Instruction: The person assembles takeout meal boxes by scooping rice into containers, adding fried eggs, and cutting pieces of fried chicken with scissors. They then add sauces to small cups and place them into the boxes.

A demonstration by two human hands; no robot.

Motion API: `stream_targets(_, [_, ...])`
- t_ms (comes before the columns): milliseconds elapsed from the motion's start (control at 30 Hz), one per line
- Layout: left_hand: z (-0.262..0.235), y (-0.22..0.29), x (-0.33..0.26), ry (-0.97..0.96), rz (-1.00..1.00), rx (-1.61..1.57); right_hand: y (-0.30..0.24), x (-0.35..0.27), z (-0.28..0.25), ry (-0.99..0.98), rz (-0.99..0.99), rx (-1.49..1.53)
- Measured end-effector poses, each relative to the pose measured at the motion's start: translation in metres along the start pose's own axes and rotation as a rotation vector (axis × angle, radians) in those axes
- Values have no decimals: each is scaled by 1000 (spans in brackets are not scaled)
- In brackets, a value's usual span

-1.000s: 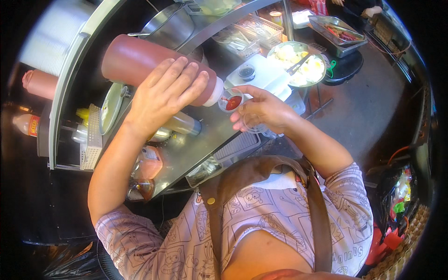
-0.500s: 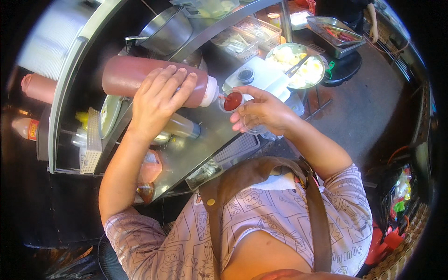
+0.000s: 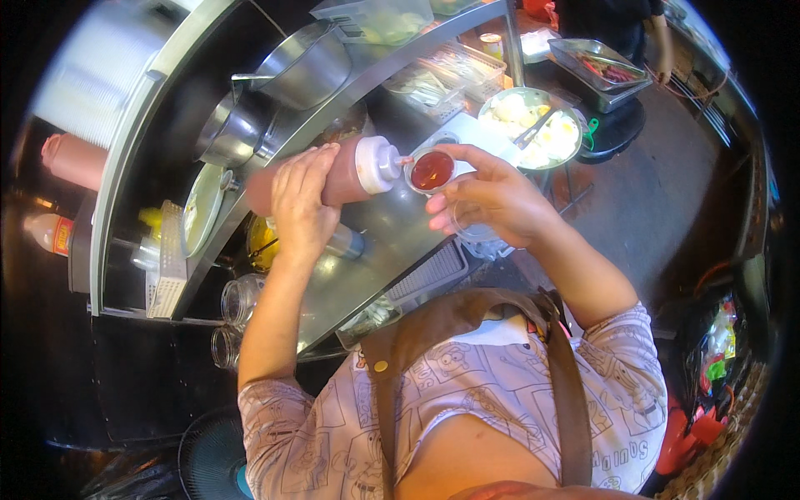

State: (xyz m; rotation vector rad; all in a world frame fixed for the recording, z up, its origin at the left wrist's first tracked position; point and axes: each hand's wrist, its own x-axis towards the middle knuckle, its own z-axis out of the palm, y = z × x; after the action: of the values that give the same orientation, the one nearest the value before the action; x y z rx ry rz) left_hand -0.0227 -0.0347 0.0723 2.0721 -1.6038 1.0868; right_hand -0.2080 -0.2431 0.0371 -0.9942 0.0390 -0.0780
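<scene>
Over the steel counter (image 3: 367, 275), left hand (image 3: 302, 204) now grips the bottle (image 3: 346, 171) lower, nozzle at the cup (image 3: 432, 170); right hand (image 3: 492, 200) pinches it, half-filled.

- A steel counter (image 3: 367, 258) runs diagonally through the middle of the view.
- A large metal pot (image 3: 304, 62) sits at the counter's far edge, with a smaller steel bowl (image 3: 233, 129) just beside it.
- A round metal bowl of pale food (image 3: 533, 125) stands at the counter's right end.
- A steel tray of red pieces (image 3: 600, 71) lies beyond that bowl.
- Two glass jars (image 3: 237, 300) rest below the counter's near edge.
- A red-capped bottle (image 3: 52, 233) lies far left.
- A fan (image 3: 212, 462) shows at the bottom.
</scene>
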Motion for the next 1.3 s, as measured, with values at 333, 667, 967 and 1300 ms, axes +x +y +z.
stream_targets(333, [78, 3, -65, 254, -851, -631, 35, 9, 5, -33, 138, 51])
stream_targets(667, [125, 4, -112, 275, -1027, -713, 179, 59, -33, 68, 507, 159])
stream_targets(967, [66, 73, -176, -191, -634, -535, 215, 77, -38, 169, 477, 257])
stream_targets(1300, [121, 75, -202, -207, -940, -707, 220, 79, -41, 115, 547, 260])
